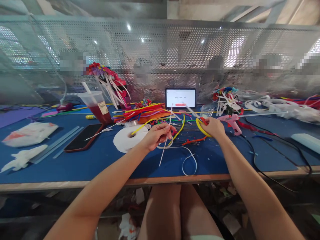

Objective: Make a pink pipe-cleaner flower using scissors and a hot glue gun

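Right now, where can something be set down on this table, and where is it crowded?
Bare blue table lies in front of the phone and white ribbon roll; more lies right of the black cable. Pipe cleaners crowd behind the left hand and right hand.

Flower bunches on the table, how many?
2: a red pipe-cleaner flower bunch beside the plastic cup, and a multicoloured bunch behind the pink hot glue gun. Others may be hidden.

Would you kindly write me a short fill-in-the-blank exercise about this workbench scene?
The right hand holds a ____ loop. The plastic cup holds a ____ drink. The phone lies to the ____ of the white ribbon roll. The pink glue gun lies nearer the ____ hand.

Missing words: yellow; red; left; right.
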The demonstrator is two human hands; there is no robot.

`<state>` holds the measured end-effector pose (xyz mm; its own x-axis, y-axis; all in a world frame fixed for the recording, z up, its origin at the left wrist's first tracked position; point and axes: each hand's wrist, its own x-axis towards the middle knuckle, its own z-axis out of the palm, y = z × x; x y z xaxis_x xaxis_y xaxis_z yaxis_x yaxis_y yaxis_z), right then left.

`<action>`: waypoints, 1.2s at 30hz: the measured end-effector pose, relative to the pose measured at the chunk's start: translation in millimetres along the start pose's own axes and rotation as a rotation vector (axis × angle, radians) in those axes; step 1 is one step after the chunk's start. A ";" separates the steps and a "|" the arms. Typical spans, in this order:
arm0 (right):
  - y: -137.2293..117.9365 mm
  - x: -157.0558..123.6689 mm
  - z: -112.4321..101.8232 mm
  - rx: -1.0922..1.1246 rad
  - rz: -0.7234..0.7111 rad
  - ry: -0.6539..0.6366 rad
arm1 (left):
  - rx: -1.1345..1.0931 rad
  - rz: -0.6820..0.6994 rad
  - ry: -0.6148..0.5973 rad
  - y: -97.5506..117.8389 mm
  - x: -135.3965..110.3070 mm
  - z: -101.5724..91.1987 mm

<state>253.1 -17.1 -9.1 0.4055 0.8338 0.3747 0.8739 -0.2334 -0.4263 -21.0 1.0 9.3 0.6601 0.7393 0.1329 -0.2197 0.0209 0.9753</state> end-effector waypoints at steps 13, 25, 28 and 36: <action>-35.1 -29.5 8.3 0.853 -0.330 -0.145 | 0.016 0.096 0.142 2.2 -0.2 3.5; -40.8 -42.5 6.5 -0.059 -0.504 0.064 | 0.012 0.104 0.154 -2.6 2.5 1.7; -42.8 -43.6 5.4 -0.086 -0.487 0.123 | 0.008 0.091 0.152 -1.4 2.0 2.2; -46.9 -42.6 0.7 -0.175 -0.464 0.102 | 0.020 0.087 0.148 -2.5 2.2 0.8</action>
<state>194.7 -41.4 -5.7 -0.0197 0.8184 0.5744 0.9966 0.0623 -0.0546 -18.4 2.1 7.3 0.5255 0.8290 0.1913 -0.2565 -0.0600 0.9647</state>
